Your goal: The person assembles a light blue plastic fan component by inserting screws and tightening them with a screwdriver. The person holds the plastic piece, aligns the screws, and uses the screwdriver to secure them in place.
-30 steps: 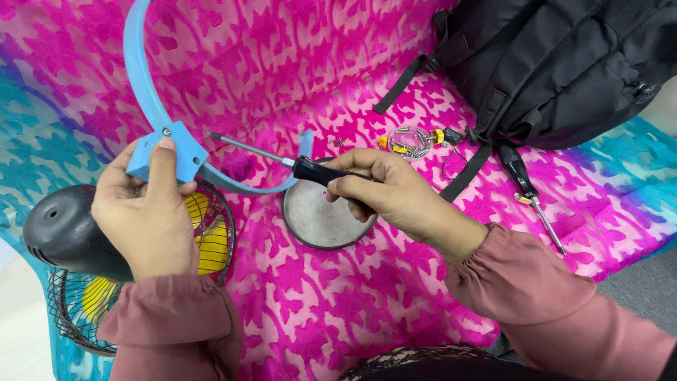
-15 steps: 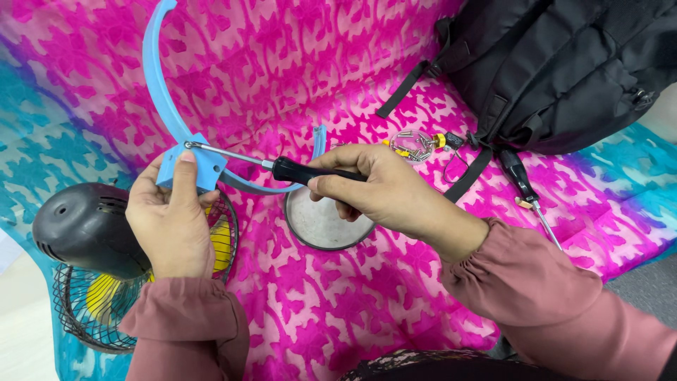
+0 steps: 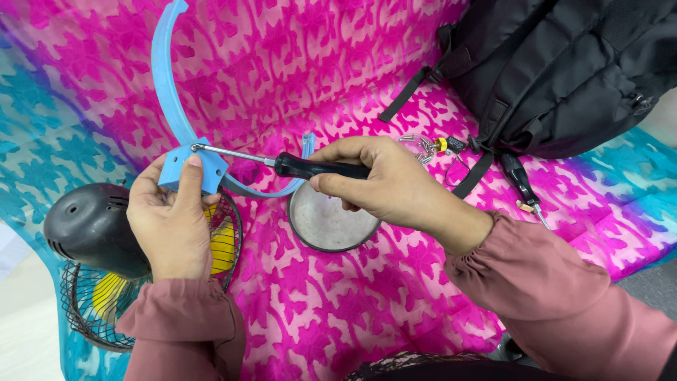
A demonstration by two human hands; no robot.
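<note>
My left hand (image 3: pixel 169 219) grips the square mount block of a curved light-blue plastic bracket (image 3: pixel 167 92), forefinger laid across the block. My right hand (image 3: pixel 384 185) holds a black-handled screwdriver (image 3: pixel 282 164) level, its metal tip touching the top corner of the block. The bracket's arc rises toward the upper left and a thinner arm curves right under the screwdriver. Under my left wrist lies a small fan with a black motor housing (image 3: pixel 88 227), wire cage and yellow blades.
A round grey metal disc (image 3: pixel 326 226) lies below my right hand on the pink patterned cloth (image 3: pixel 317 70). Several small screws (image 3: pixel 425 148) lie near a black backpack (image 3: pixel 564 70) at the upper right. A second screwdriver (image 3: pixel 522 185) rests by its strap.
The view has shifted, so bracket and hands sit lower right in frame. The screwdriver tip has moved left, from beside the block to touching its top corner.
</note>
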